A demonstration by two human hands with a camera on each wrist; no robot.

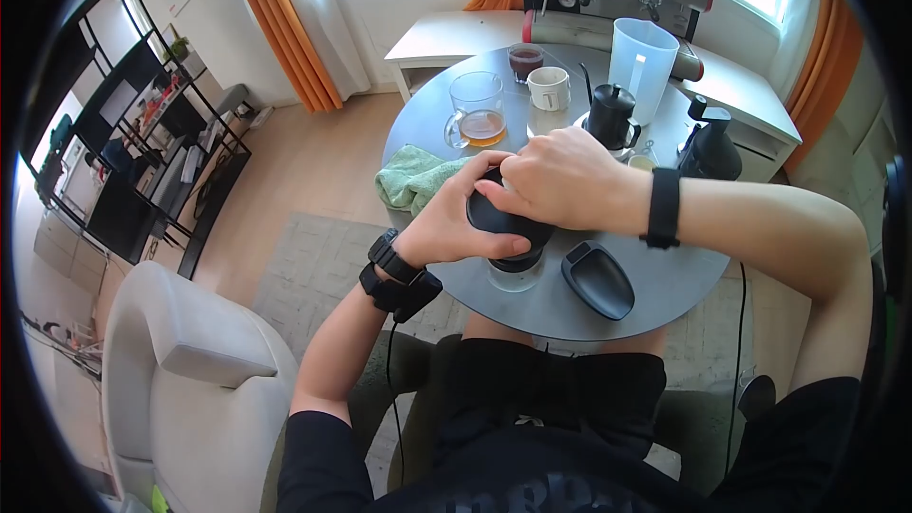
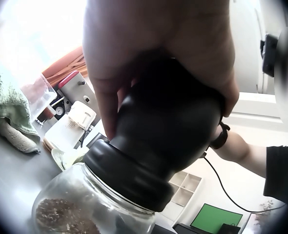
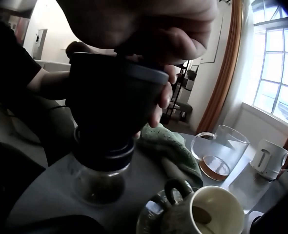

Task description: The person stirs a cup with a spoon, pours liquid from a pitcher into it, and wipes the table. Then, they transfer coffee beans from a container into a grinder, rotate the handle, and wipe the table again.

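A black grinder-like device with a glass jar base (image 1: 516,271) stands on the round grey table (image 1: 456,287). My left hand (image 1: 456,218) grips its black body (image 2: 168,122) from the side. Over its top, my right hand (image 1: 570,180) has its fingers curled round a part that they mostly hide. Brown grounds (image 2: 63,217) lie in the glass jar (image 2: 105,204) in the left wrist view. In the right wrist view the black upper body (image 3: 114,92) widens toward the top, beneath my right hand (image 3: 149,29).
A green cloth (image 1: 410,179) lies left of the hands. Behind stand a glass mug with amber liquid (image 1: 483,125), a white cup (image 1: 549,90), a black kettle (image 1: 610,117) and a clear pitcher (image 1: 642,66). A black oval dish (image 1: 598,280) sits at the near right.
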